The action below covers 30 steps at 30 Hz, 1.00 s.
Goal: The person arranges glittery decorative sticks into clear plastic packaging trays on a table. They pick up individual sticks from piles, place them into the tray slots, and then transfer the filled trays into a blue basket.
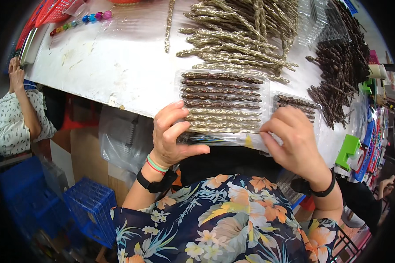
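A clear plastic tray (pixel 266 102) lies at the table's near edge, with dark brown bead strands (pixel 222 90) in its upper rows and gold bead strands (pixel 223 118) below them. My left hand (pixel 168 133) is at the tray's left side, fingertips touching the strand ends and thumb stretched apart. At the opposite side, the thumb and index finger of my right hand (pixel 291 141) pinch the right end of the lowest gold strand. Partly covered by that hand is a second clear tray (pixel 318 113) holding dark strands. Glossy clear plastic (pixel 214 139) shows along the near edge.
Loose gold strands (pixel 237 42) pile up beyond the tray, with dark strands (pixel 339 72) farther right. A multicoloured bead string (pixel 80 23) lies at far left. A green tape dispenser (pixel 347 153) stands at right. Another person's hands (pixel 16 74) rest at the left table edge.
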{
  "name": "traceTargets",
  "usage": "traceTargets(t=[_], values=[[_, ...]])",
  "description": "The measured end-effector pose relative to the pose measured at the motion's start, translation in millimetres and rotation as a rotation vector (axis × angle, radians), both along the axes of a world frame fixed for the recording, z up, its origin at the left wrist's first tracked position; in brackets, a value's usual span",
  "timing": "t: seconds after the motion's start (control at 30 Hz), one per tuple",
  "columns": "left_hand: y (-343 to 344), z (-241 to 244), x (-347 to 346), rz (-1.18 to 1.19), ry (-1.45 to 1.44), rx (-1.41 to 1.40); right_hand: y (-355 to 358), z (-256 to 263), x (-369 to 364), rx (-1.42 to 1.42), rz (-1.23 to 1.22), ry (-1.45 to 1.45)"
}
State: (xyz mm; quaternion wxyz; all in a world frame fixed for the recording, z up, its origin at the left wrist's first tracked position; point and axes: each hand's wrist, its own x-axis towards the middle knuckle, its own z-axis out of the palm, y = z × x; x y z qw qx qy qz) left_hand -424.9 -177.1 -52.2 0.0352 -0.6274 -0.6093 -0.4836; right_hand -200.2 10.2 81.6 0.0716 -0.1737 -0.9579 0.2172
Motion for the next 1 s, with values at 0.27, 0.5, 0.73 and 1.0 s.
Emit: traceTargets(t=[0.27, 0.5, 0.73, 1.0], values=[[-5, 8, 1, 0.027, 0.152, -0.106, -6, -20, -4, 0.014, 0.066, -0.021], [-7, 8, 1, 0.018, 0.162, -0.121, 32, -18, -35, -0.011, -0.066, 0.095], [-5, 8, 1, 0.018, 0.143, -0.127, 85, -35, -57, 0.464, -0.168, 0.133], [-7, -4, -2, -0.042, -0.055, -0.05, 20, 9, -20, 0.12, 0.023, 0.088]])
